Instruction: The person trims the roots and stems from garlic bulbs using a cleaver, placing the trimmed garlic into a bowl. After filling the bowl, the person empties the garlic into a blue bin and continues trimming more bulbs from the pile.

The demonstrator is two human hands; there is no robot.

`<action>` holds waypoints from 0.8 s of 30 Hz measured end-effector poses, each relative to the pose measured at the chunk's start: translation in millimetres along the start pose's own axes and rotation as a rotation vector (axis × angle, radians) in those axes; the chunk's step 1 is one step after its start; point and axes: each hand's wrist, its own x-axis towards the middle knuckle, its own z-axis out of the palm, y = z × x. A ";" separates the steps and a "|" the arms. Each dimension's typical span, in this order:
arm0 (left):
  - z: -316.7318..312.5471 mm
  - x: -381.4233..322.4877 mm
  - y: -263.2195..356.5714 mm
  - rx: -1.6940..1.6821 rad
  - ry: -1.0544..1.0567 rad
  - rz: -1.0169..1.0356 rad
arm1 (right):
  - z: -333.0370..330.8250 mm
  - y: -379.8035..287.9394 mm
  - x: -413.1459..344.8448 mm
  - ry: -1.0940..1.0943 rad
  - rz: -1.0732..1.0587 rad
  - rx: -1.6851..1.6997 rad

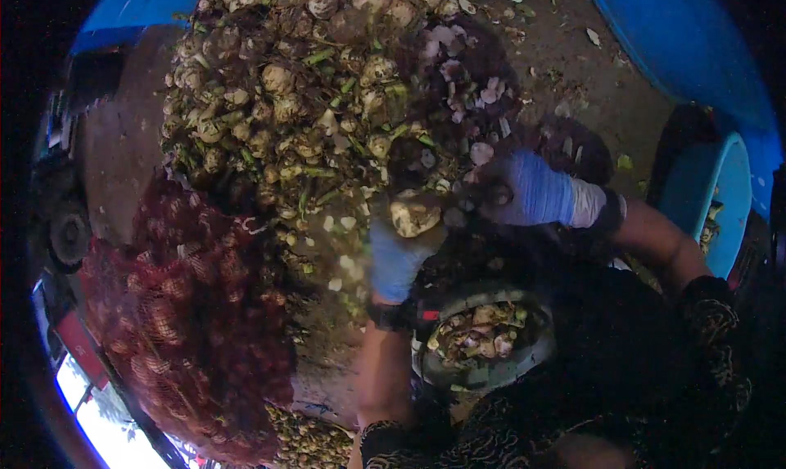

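Observation:
My left hand (398,254), in a blue-and-white work glove, grips a pale, knobbly corm or bulb (416,214) by its lower side. To its right, my right hand (529,188) wears a similar glove. Its fingers are dark and blurred, and whether they hold a tool cannot be made out. Both hands are at the near edge of a large heap of soiled corms with green stem stubs (279,79). Under my forearms stands a pale bucket (522,374) partly filled with corms or cut pieces (485,340).
A bulging red mesh sack of corms (184,321) leans at the left. White trimmings (347,263) litter the floor (325,358). At the right stand a light-blue basin (724,180) and a larger blue tub (694,45). Another pile of small corms (310,438) lies at the bottom.

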 end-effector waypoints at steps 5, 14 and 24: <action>-9.7 -54.6 -85.4 -0.118 -0.002 -0.127 | 5.7 -17.5 -1.2 -0.052 -0.250 -0.307; 8.2 -64.3 -69.7 -0.453 -0.162 -0.062 | 10.7 -14.8 -6.0 -0.056 -0.272 -0.368; 30.9 -53.7 -21.1 0.064 -0.020 0.208 | 36.4 27.3 1.5 -0.018 -0.351 -0.189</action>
